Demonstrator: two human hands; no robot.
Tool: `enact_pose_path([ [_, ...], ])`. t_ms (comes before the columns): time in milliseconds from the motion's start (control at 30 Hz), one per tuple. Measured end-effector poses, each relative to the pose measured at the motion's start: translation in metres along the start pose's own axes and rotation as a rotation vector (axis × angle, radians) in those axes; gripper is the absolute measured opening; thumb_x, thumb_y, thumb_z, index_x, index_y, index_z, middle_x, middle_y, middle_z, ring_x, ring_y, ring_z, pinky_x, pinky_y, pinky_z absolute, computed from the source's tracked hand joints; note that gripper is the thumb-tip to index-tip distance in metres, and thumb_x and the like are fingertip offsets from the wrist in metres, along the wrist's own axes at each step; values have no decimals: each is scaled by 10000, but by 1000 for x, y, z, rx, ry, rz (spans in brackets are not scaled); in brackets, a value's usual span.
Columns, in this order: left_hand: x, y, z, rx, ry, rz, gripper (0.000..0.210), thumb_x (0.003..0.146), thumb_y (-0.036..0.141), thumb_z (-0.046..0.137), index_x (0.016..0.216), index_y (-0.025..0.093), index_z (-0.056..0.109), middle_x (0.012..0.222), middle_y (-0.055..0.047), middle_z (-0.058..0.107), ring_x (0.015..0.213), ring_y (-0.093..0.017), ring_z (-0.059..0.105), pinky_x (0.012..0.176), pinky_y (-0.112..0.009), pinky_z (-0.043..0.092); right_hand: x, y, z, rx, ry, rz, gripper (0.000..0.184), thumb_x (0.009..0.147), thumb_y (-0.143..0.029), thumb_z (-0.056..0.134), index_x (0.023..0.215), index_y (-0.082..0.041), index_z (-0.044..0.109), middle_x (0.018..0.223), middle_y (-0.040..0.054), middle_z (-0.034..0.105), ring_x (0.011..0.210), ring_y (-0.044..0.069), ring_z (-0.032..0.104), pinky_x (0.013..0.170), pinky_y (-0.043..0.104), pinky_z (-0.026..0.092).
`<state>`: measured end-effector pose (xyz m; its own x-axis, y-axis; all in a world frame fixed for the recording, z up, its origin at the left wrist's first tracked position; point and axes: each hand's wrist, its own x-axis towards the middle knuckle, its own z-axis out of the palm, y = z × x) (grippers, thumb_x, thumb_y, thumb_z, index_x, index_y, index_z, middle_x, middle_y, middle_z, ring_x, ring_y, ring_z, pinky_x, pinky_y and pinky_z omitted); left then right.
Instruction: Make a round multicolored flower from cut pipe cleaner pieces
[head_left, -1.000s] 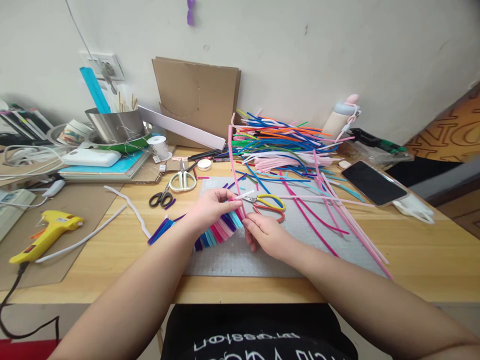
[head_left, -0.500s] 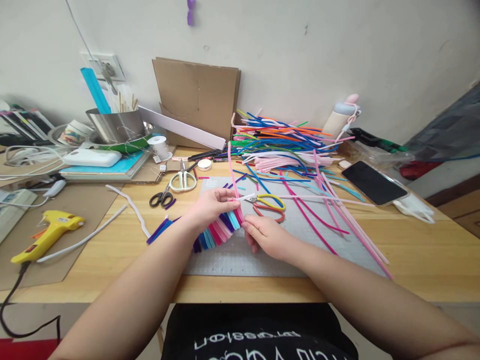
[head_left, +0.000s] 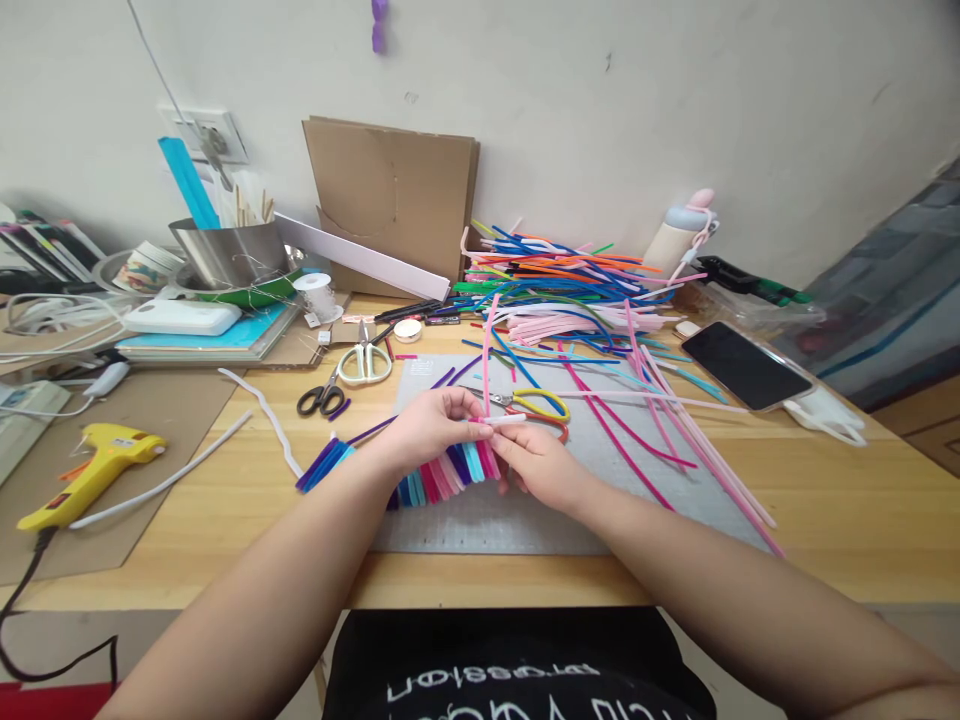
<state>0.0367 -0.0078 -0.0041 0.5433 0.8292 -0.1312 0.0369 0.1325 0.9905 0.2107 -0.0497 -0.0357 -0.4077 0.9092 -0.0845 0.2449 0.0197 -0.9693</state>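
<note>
My left hand [head_left: 442,425] is closed on the upper edge of a fringe of pipe cleaners [head_left: 442,478] in purple, blue, pink and magenta. A pale pink pipe cleaner [head_left: 489,355] stands up from the pinch. My right hand [head_left: 536,462] meets the left at the fringe's right end, its thumb and fingertips pinched on the pink pipe cleaner. A short white stem end [head_left: 508,419] sticks out rightward between the hands. Just behind them lie scissors with yellow and red handles [head_left: 551,402], partly hidden by my right hand.
Beneath the hands is a grey cutting mat [head_left: 600,500]. Loose pink pipe cleaners [head_left: 720,465] lie to the right, near a phone [head_left: 746,365]. A pipe cleaner pile [head_left: 562,275] is behind. Two more scissors [head_left: 365,362] and a yellow glue gun [head_left: 94,475] lie left.
Both hands and the fringe have shifted slightly right and toward me. The upright pink pipe cleaner has moved right, and my right fingertips have come up against the left hand's pinch.
</note>
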Motion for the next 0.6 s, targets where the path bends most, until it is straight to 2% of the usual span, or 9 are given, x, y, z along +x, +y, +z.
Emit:
enact_pose_path([
  [167,-2,3,-2,49,10,27,241,691,321,721,783,129,607,742,3,619,686,-95,560,702,-243,437,2,-2,-2,40,54,27,245,895,-354,432,766,-177,543,605,-12,548,487,99,538,423,217,352],
  [300,-3,5,-3,88,-29,17,218,688,317,719,762,134,624,740,0,625,687,-104,559,711,-257,445,0,-5,-1,86,78,-8,154,888,-326,455,826,-199,515,572,-41,522,459,90,489,437,213,362],
  [433,-2,4,-2,45,-34,19,225,662,288,743,759,131,614,736,-1,627,696,-107,573,725,-264,453,0,-7,-1,110,87,-65,161,881,-347,481,813,-201,498,579,-53,479,435,73,435,429,207,352],
  [600,-1,2,-3,1,-39,22,230,641,233,761,791,134,618,714,13,623,683,-95,573,713,-250,449,-1,-9,-2,40,84,-142,193,886,-351,471,781,-195,519,634,-27,494,548,105,497,518,235,419],
])
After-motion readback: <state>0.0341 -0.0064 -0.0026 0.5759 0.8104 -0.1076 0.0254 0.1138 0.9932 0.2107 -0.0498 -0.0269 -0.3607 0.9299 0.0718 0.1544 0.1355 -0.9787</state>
